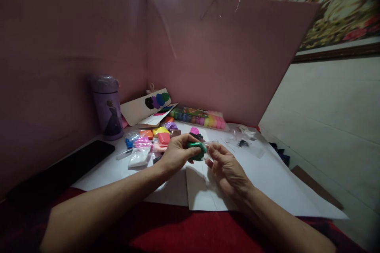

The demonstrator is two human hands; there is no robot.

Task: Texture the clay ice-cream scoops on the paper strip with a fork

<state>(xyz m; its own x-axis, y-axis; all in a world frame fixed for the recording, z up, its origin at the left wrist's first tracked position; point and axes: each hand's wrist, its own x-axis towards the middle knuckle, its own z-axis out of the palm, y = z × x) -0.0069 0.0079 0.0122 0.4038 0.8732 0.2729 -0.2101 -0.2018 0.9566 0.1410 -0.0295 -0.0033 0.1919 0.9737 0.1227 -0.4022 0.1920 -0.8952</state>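
My left hand (177, 153) is closed around a lump of green clay (197, 151) in what looks like a clear wrapper. My right hand (223, 165) pinches the wrapper's right end (209, 146), fingers pressed together. Both hands hover just above white paper sheets (261, 182) on the table. Just beyond the green clay lie a pink and a black clay piece (196, 133).
Several small packets of coloured clay (151, 140) lie left of my hands. A box of clay sticks (198, 118) stands against the pink partition (225, 55). A purple bottle (107, 106), a black phone (71, 164), a card with clay blobs (147, 104) and empty wrappers (245, 140) surround them.
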